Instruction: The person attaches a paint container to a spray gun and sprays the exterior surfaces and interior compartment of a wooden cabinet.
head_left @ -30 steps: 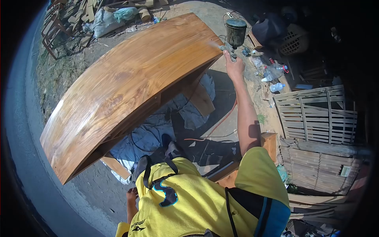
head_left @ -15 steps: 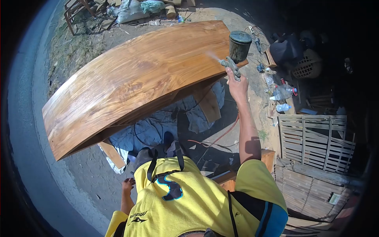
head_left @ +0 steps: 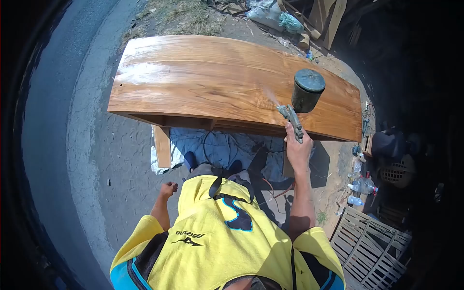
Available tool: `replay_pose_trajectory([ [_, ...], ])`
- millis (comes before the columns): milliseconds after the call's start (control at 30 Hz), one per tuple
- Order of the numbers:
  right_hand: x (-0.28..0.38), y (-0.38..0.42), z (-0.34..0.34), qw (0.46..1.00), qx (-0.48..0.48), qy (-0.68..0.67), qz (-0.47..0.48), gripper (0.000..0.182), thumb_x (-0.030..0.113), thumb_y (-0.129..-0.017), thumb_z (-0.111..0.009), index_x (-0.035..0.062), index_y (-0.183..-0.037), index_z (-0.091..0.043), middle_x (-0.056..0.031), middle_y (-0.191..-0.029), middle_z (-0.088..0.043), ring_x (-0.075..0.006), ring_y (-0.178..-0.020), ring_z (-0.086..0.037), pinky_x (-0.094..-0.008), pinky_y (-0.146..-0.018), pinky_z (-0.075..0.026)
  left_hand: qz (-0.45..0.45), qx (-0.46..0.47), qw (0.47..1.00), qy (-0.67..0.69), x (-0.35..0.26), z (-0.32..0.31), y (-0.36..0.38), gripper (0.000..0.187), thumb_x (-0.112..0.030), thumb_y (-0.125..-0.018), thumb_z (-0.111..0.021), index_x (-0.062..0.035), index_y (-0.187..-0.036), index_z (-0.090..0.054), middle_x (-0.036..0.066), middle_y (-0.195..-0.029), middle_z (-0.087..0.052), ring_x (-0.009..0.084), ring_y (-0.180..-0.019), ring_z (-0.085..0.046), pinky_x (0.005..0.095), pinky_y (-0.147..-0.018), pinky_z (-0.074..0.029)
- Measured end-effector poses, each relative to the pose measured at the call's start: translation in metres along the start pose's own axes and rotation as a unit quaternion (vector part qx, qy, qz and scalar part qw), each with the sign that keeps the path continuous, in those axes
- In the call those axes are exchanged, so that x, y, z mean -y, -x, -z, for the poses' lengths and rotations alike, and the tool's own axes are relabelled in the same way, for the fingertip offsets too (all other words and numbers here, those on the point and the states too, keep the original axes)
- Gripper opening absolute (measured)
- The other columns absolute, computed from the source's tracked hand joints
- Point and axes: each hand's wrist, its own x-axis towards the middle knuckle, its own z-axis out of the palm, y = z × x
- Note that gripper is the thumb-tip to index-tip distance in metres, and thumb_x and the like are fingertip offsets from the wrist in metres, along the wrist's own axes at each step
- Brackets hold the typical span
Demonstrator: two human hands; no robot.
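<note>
My right hand (head_left: pixel 298 150) is wrapped round a spray gun (head_left: pixel 291 121) with a dark, lidded cup (head_left: pixel 309 90) on it. A pale mist leaves the nozzle toward the left, over the front part of a long varnished wooden tabletop (head_left: pixel 208 82). The top is curved along its back edge, shows brown grain and shines white at its left end. Beneath it, an open hollow shows along the front side. My left hand (head_left: pixel 169 188) hangs low beside my body, apart from the furniture, its fingers curled with nothing visible in them.
A pale sheet (head_left: pixel 224 145) lies under the furniture, near my feet. A hose (head_left: pixel 280 193) runs along the ground on the right. Plastic bottles (head_left: pixel 362 186), a slatted wooden panel (head_left: pixel 369 246) and a basket (head_left: pixel 396 171) are at right. Sacks (head_left: pixel 266 14) lie behind; a road (head_left: pixel 46 145) runs at left.
The view has turned, so the furniture now lies more level across it. My right hand has carried the spray gun from near the right end leftward along the top, still spraying.
</note>
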Motion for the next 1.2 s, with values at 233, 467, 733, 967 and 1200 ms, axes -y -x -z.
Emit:
replay_pose_trajectory([
  [233,0.095,0.016,-0.136,0.993,0.046,-0.007,0.107,0.045,0.043,-0.104,-0.069,-0.0006,-0.091,-0.070,-0.0121,-0.059,-0.057,-0.0220,-0.053,-0.057,-0.0395,-0.056,-0.046,-0.012,-0.033,0.996,0.084,0.032,0.090,-0.036,0.016,-0.018,-0.102,-0.066,-0.0056,-0.099,-0.075,0.003,-0.081,-0.074,0.0125,-0.064,-0.067,0.0279,-0.050,-0.044],
  [467,0.197,0.030,-0.252,0.978,0.111,0.002,0.174,0.050,0.044,-0.102,-0.070,0.0000,-0.079,-0.066,-0.0193,-0.061,-0.059,-0.0368,-0.055,-0.059,-0.0454,-0.057,-0.046,0.006,-0.059,0.990,0.128,0.052,0.149,-0.030,0.015,-0.014,-0.102,-0.065,-0.0031,-0.096,-0.074,0.005,-0.080,-0.073,0.0116,-0.062,-0.065,0.0268,-0.051,-0.044],
  [733,0.272,0.035,-0.354,0.954,0.188,-0.017,0.232,0.059,0.051,-0.101,-0.070,-0.0018,-0.074,-0.065,-0.0169,-0.056,-0.056,-0.0331,-0.050,-0.057,-0.0444,-0.053,-0.044,0.023,-0.067,0.984,0.166,0.068,0.154,-0.022,0.015,-0.013,-0.102,-0.063,-0.0029,-0.097,-0.073,0.006,-0.080,-0.073,0.0116,-0.064,-0.065,0.0261,-0.050,-0.042],
  [967,0.263,0.021,-0.353,0.960,0.164,-0.069,0.217,0.059,0.053,-0.100,-0.070,-0.0021,-0.079,-0.064,-0.0234,-0.060,-0.060,-0.0443,-0.060,-0.065,-0.0490,-0.058,-0.049,0.047,-0.005,0.990,0.130,0.063,0.152,-0.023,0.017,-0.023,-0.105,-0.060,-0.0116,-0.106,-0.072,-0.001,-0.089,-0.075,0.0128,-0.077,-0.070,0.0313,-0.064,-0.046],
  [1200,0.168,0.001,-0.221,0.990,0.070,-0.013,0.123,0.054,0.053,-0.099,-0.068,0.0001,-0.088,-0.067,-0.0270,-0.068,-0.065,-0.0496,-0.073,-0.069,-0.0538,-0.066,-0.053,0.033,0.024,0.998,0.051,0.040,0.155,-0.033,0.022,-0.027,-0.106,-0.058,-0.0117,-0.110,-0.073,-0.001,-0.094,-0.076,0.0151,-0.084,-0.072,0.0346,-0.070,-0.048],
])
